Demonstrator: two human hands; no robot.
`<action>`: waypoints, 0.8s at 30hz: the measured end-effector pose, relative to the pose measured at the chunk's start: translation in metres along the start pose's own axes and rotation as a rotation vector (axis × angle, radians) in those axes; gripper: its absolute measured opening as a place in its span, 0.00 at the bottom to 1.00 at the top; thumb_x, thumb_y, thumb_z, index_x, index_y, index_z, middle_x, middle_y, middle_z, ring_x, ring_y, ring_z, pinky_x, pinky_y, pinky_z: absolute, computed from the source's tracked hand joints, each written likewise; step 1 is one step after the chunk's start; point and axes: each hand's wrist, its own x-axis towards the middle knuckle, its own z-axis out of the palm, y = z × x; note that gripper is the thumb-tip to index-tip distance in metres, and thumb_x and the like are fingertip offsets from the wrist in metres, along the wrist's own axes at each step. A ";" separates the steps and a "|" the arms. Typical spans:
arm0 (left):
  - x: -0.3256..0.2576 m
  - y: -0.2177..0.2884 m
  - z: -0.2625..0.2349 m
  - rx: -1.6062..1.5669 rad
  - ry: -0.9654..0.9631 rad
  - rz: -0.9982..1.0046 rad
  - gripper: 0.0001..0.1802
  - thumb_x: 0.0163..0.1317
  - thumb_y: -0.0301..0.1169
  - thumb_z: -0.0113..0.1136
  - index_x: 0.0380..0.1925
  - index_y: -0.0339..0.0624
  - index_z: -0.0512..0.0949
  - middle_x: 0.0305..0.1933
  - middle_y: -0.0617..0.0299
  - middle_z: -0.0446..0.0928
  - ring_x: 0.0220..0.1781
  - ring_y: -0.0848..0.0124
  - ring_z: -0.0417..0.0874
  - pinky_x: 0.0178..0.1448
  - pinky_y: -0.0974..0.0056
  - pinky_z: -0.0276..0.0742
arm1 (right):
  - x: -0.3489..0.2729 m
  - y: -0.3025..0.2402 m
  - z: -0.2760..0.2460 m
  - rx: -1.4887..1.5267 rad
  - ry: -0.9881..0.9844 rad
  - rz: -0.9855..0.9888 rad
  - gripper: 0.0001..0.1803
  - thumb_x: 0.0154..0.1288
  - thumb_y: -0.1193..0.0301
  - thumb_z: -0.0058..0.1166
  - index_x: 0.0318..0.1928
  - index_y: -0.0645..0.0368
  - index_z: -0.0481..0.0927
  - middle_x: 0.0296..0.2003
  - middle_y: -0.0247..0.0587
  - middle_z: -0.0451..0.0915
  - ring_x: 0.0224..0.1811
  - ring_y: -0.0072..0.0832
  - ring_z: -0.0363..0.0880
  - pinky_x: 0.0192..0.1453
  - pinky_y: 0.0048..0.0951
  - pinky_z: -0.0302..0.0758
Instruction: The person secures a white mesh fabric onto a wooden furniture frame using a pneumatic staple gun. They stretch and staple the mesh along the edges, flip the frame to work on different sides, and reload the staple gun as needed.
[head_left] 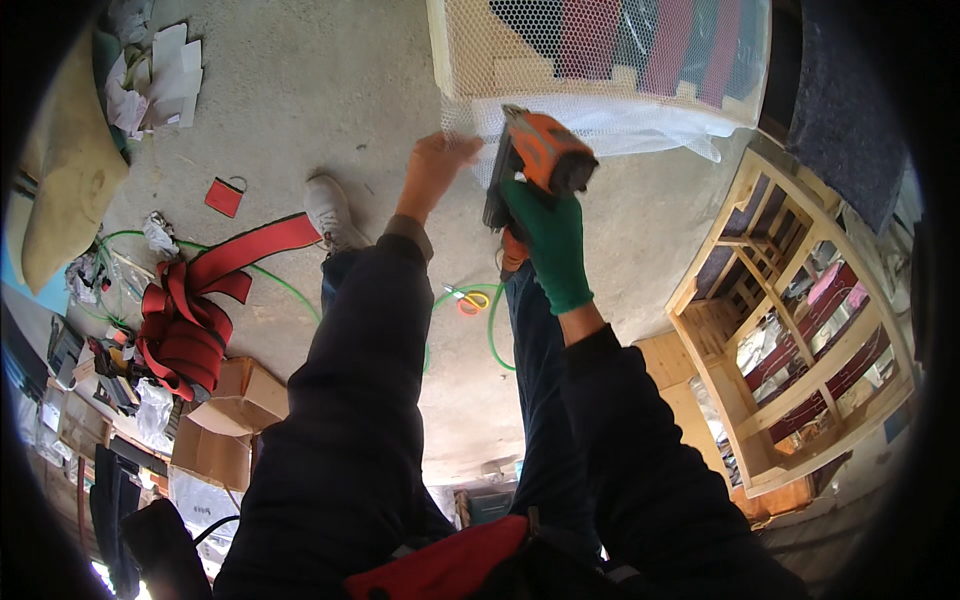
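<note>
Stapling seemed in hand at the webbed wooden frame (439, 45), its draped clear sheet (600, 125) probably needing tension before the next shot, with the orange staple gun (545, 150) near the sheet's edge, wrapped in the outstretched, green-gloved right hand (552, 240), while the left hand (435, 168) narrowly pinched that edge.

Furn. w/shop, I note: wood frame (820, 376), red webbing (188, 325), green hose (491, 330), scissors (464, 297), concrete flr. (300, 100), power tool (545, 152) in my R hand (553, 243).
</note>
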 end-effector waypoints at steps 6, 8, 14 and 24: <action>-0.094 -0.018 -0.014 0.611 0.313 0.219 0.27 0.69 0.41 0.72 0.58 0.32 0.78 0.58 0.49 0.83 0.61 0.58 0.84 0.65 0.56 0.78 | -0.031 0.099 -0.046 0.444 0.105 0.404 0.05 0.72 0.73 0.60 0.42 0.62 0.81 0.32 0.39 0.84 0.30 0.28 0.84 0.35 0.31 0.82; -0.147 -0.017 -0.016 0.609 0.048 0.015 0.26 0.69 0.42 0.71 0.57 0.34 0.79 0.58 0.48 0.83 0.64 0.58 0.83 0.66 0.55 0.77 | -0.026 0.148 -0.048 0.474 0.079 0.398 0.08 0.70 0.72 0.61 0.44 0.63 0.81 0.32 0.39 0.84 0.29 0.29 0.85 0.35 0.31 0.82; -0.272 -0.022 0.004 0.756 -0.196 -0.228 0.35 0.70 0.44 0.69 0.67 0.36 0.68 0.49 0.45 0.83 0.52 0.53 0.87 0.57 0.56 0.83 | -0.010 0.299 -0.047 0.532 0.113 0.697 0.10 0.67 0.72 0.63 0.41 0.68 0.81 0.30 0.42 0.85 0.30 0.34 0.86 0.37 0.35 0.83; -0.334 -0.106 0.004 1.013 -0.541 -0.636 0.12 0.63 0.26 0.56 0.42 0.25 0.78 0.36 0.32 0.85 0.44 0.39 0.90 0.48 0.39 0.84 | -0.089 0.371 0.000 0.201 -0.209 1.111 0.13 0.75 0.60 0.61 0.45 0.56 0.77 0.35 0.40 0.77 0.32 0.37 0.84 0.41 0.44 0.88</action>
